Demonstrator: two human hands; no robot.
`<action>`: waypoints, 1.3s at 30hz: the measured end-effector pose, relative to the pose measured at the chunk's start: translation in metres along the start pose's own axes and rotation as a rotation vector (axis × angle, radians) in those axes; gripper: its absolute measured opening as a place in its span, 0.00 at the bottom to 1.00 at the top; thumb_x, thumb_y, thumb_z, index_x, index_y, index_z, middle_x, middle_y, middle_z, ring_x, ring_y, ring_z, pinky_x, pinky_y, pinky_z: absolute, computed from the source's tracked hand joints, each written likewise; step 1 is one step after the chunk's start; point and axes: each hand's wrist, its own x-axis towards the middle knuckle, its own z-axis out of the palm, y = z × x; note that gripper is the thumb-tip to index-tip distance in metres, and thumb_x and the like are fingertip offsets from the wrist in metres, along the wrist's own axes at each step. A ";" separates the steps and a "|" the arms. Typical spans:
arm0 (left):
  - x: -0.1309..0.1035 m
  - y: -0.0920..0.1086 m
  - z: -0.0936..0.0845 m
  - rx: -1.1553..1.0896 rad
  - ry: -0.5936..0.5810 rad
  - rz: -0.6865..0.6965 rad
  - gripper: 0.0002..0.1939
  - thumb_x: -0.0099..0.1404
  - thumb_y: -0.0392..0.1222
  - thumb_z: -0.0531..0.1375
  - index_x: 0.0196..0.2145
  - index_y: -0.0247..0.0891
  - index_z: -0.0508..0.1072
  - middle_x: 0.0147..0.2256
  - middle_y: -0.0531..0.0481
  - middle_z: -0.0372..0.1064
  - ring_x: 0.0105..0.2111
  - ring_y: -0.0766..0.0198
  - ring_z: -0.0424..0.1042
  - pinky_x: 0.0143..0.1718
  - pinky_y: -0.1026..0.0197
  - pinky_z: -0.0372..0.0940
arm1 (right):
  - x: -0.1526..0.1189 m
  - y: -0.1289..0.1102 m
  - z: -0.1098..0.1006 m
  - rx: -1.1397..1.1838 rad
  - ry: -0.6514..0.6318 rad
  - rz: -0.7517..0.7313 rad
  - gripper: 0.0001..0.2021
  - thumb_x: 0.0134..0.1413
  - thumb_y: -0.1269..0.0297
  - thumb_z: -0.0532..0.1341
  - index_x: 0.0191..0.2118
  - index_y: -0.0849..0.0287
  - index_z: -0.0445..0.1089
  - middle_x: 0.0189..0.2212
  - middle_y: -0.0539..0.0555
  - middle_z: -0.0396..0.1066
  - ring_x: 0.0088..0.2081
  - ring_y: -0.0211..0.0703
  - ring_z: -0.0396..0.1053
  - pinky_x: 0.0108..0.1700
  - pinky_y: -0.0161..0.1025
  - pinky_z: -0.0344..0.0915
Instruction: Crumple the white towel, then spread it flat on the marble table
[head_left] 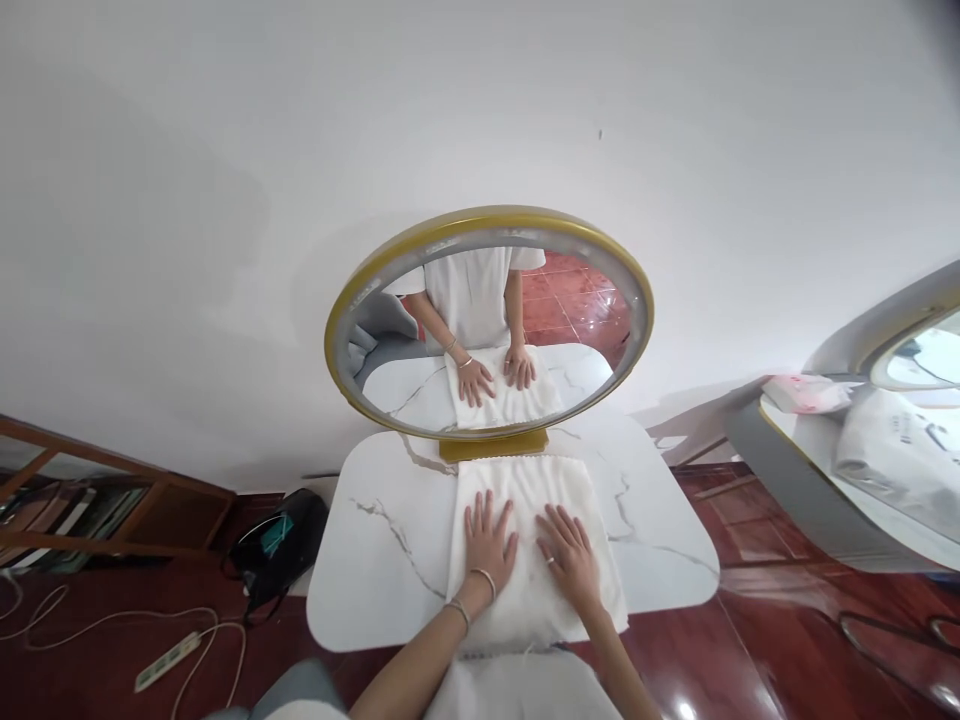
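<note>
A white cloth lies spread over the middle of a white marble-patterned table, reaching its front edge. My left hand rests palm down on the left half of the cloth, fingers spread, with bracelets at the wrist. On the right half, my right hand lies flat as well, fingers apart, with a ring on one finger. Neither hand grips the cloth. Just behind the cloth stands an oval gold-framed mirror, which reflects both hands and the cloth.
At the right is another table with a pink-and-white packet, a white bag and a second mirror. On the left floor are a black bag, a power strip with cables, and a wooden shelf.
</note>
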 end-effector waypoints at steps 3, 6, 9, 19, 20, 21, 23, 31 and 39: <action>0.003 0.010 0.003 -0.004 0.015 -0.031 0.29 0.66 0.49 0.51 0.64 0.51 0.51 0.66 0.45 0.41 0.66 0.47 0.40 0.62 0.40 0.44 | 0.007 0.012 -0.003 0.083 0.006 -0.006 0.18 0.63 0.60 0.50 0.56 0.50 0.65 0.59 0.51 0.61 0.62 0.48 0.55 0.60 0.52 0.55; 0.005 0.021 0.007 -0.033 0.034 -0.071 0.28 0.66 0.48 0.52 0.63 0.50 0.55 0.66 0.44 0.44 0.65 0.47 0.41 0.62 0.39 0.44 | 0.016 0.022 -0.006 0.215 0.034 0.042 0.17 0.62 0.60 0.50 0.52 0.51 0.69 0.55 0.53 0.66 0.59 0.48 0.60 0.58 0.53 0.58; 0.013 0.024 0.005 -0.117 0.021 -0.138 0.25 0.65 0.47 0.53 0.60 0.50 0.60 0.63 0.45 0.51 0.63 0.48 0.49 0.60 0.41 0.48 | 0.029 0.033 -0.011 0.394 0.067 0.202 0.16 0.59 0.58 0.50 0.42 0.54 0.74 0.45 0.56 0.74 0.50 0.49 0.69 0.50 0.50 0.65; 0.082 -0.018 -0.018 -0.419 0.207 -0.876 0.18 0.58 0.39 0.56 0.47 0.36 0.66 0.48 0.37 0.65 0.54 0.48 0.61 0.50 0.44 0.59 | 0.101 0.094 -0.042 0.308 0.011 0.697 0.17 0.50 0.55 0.54 0.42 0.61 0.66 0.37 0.62 0.71 0.41 0.52 0.67 0.43 0.46 0.63; 0.087 -0.022 -0.019 -0.440 0.197 -0.866 0.18 0.57 0.39 0.57 0.47 0.36 0.66 0.45 0.38 0.68 0.51 0.49 0.63 0.48 0.47 0.61 | 0.106 0.096 -0.043 0.308 -0.036 0.740 0.17 0.49 0.56 0.55 0.42 0.60 0.66 0.35 0.59 0.71 0.38 0.50 0.68 0.40 0.44 0.63; 0.090 -0.026 -0.019 -0.463 0.188 -0.856 0.18 0.56 0.40 0.59 0.46 0.36 0.67 0.42 0.40 0.69 0.48 0.52 0.66 0.46 0.50 0.63 | 0.112 0.097 -0.043 0.312 -0.086 0.782 0.16 0.48 0.56 0.56 0.41 0.59 0.66 0.32 0.57 0.71 0.36 0.49 0.68 0.37 0.42 0.62; 0.094 -0.031 -0.021 -0.515 0.162 -0.831 0.16 0.54 0.41 0.60 0.42 0.36 0.69 0.35 0.45 0.71 0.39 0.56 0.71 0.41 0.56 0.65 | 0.120 0.097 -0.043 0.327 -0.180 0.857 0.14 0.45 0.56 0.58 0.36 0.59 0.68 0.26 0.55 0.69 0.32 0.47 0.68 0.33 0.40 0.61; 0.094 -0.032 -0.063 -0.587 0.104 -0.635 0.11 0.49 0.42 0.60 0.16 0.39 0.62 0.18 0.57 0.59 0.22 0.67 0.61 0.27 0.64 0.58 | 0.129 0.087 -0.068 0.588 -0.366 0.827 0.15 0.39 0.54 0.63 0.18 0.58 0.60 0.12 0.43 0.52 0.19 0.34 0.55 0.23 0.33 0.49; 0.088 -0.027 -0.156 -0.757 0.214 -0.457 0.18 0.54 0.52 0.58 0.16 0.40 0.60 0.12 0.59 0.55 0.16 0.69 0.59 0.22 0.66 0.57 | 0.140 0.059 -0.167 0.957 -0.343 0.559 0.26 0.47 0.41 0.59 0.15 0.59 0.61 0.08 0.47 0.57 0.12 0.31 0.51 0.19 0.33 0.50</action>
